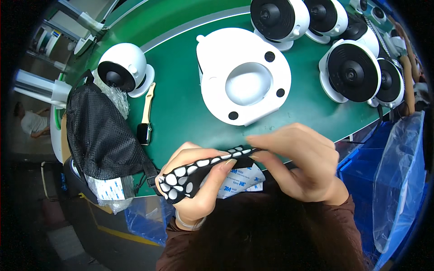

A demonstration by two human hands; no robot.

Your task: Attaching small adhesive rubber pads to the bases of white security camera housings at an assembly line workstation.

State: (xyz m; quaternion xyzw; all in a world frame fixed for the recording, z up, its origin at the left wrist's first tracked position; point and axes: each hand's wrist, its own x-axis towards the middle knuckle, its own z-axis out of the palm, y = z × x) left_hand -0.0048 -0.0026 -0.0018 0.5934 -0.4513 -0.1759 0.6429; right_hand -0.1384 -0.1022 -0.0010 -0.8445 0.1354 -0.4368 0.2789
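My left hand (199, 205) is closed around a bent black sheet of pads (201, 163) with rows of white round spots. At the sheet's right end, my right hand (307, 165) has thumb and fingers pinched together on its edge. Under the sheet, a printed white backing paper (242, 180) shows close to my body. Beyond both hands a white rounded housing (214, 97) lies on the table, a round hollow in its middle. Three black textured round pads, including one pad (233, 115) at its near side, sit on its face.
The green table (174, 67) carries several white ball-shaped devices with black fronts (352, 72) at the far right and one device (122, 67) at the left. A black mesh bag (104, 131) and a smartwatch (144, 122) lie left. Blue crates (361, 180) stand right, with clear plastic (398, 180).
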